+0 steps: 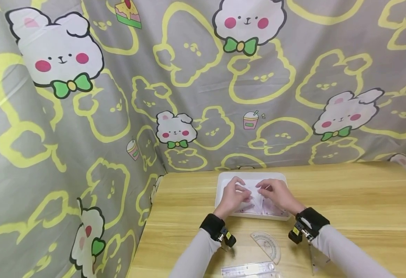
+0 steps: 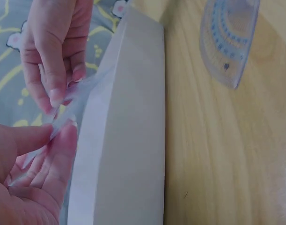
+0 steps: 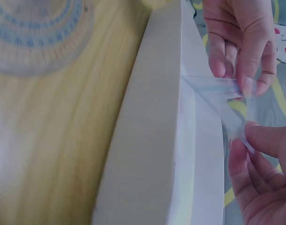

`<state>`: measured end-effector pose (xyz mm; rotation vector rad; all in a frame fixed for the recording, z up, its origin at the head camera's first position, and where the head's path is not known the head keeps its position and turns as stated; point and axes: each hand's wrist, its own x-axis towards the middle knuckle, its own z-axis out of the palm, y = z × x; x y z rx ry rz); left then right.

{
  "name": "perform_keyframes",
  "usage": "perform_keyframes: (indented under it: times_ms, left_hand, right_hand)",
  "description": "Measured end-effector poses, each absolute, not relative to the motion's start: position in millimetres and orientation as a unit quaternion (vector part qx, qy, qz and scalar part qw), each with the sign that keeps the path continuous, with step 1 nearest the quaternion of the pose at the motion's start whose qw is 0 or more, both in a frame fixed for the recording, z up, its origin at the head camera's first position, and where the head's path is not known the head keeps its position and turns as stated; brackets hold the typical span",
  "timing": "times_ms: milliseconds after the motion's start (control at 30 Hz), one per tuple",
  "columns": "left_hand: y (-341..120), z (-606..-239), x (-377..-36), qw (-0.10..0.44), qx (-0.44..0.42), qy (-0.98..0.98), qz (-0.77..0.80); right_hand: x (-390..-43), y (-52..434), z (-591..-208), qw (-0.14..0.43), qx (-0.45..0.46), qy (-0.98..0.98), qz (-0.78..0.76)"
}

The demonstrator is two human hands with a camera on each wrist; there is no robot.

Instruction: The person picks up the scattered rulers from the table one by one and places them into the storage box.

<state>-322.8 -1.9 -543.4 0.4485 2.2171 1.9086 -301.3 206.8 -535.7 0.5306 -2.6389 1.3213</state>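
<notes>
Both hands over the tray, lower centre of the frame.
Left hand [image 1: 233, 194] and right hand [image 1: 276, 194] pinched a clear set square [image 3: 216, 90] above the tray [image 1: 220, 193].

Legible text: none; the clear plastic semicircular protractor [image 1: 267, 246] and the clear plastic straight ruler [image 1: 248, 269] on the tabletop bear printed scale marks too blurred to read.

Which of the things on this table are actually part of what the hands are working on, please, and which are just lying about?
In use: left hand and right hand pinching a clear plastic piece over the white tray.

Lying about: protractor, clear ruler, both near the table's front edge.
</notes>
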Motion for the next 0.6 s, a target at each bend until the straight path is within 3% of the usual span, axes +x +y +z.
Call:
perform_keyframes:
  times_ms: [600]
  left_hand:
    - [1.9,-562.9,-353.9,0.099,0.091,0.835,0.534]
  right_hand:
    - [-347.2,203.0,-555.2,0.041,0.208,-0.910,0.356]
